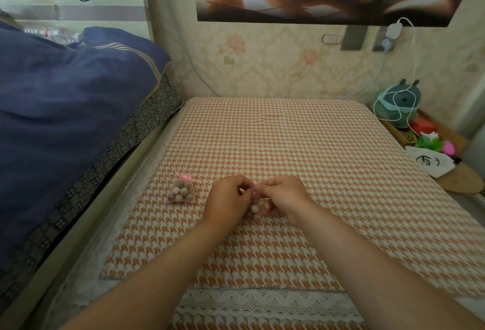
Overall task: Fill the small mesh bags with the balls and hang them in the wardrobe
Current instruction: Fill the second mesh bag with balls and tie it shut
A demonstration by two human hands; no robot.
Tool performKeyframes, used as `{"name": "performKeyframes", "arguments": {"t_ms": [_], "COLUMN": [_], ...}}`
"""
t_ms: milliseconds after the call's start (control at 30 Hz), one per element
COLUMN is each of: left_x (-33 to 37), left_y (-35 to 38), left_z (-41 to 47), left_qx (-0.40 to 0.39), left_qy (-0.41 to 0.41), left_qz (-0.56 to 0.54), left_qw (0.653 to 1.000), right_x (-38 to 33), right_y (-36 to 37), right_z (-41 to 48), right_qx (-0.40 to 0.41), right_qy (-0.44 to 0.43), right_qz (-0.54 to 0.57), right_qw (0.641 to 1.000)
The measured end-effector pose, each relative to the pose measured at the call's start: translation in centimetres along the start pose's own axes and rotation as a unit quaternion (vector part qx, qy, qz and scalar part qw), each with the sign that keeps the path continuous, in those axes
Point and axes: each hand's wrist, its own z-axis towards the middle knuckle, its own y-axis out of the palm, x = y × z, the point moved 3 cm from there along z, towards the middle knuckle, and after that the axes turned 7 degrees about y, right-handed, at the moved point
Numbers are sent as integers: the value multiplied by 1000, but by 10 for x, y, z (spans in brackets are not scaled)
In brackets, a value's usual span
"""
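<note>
A small pink mesh bag (182, 191) full of wooden balls lies on the orange houndstooth table cover (301, 146), its top tied with a pink ribbon. To its right, my left hand (227, 199) and my right hand (284, 197) meet over a second mesh bag of balls (254, 210). Both hands pinch the bag's pink drawstring at its top between thumb and fingers. Most of that bag is hidden by my hands; a few balls show between them.
A bed with a dark blue quilt (65, 98) runs along the left side. A wooden box (433, 133) with a teal plush toy, coloured items and a white pouch stands at the right. A white charger cable (409, 72) hangs from the wall socket.
</note>
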Motion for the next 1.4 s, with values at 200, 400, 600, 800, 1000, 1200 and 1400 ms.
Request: {"name": "performKeyframes", "arguments": {"t_ms": [200, 400, 600, 800, 1000, 1200, 1400], "left_x": [-2, -7, -9, -10, -8, -8, -8], "left_y": [1, 3, 2, -1, -4, -8, -10], "left_z": [-1, -1, -5, -8, -10, -10, -10], "left_qx": [-2, -5, -74, -49, -35, -37, -39], "left_qy": [-7, -10, 4, -8, -14, -20, -9], "left_qz": [1, -5, -36, -47, -32, -64, -60], "left_qw": [1000, 1000, 997, 998, 999, 997, 997], "right_x": [-6, -11, -5, -7, -5, -5, -6], "right_y": [-6, -8, -9, -6, -8, -7, -7], "right_z": [2, -2, -6, -12, -13, -12, -12], "right_qx": [-3, -35, -80, -152, -144, -129, -120], "right_qy": [-66, -59, -9, 45, 55, 55, 42], "right_qz": [-132, -192, -157, -116, -87, -76, -85], "right_qw": [989, 979, 984, 981, 984, 987, 988]}}
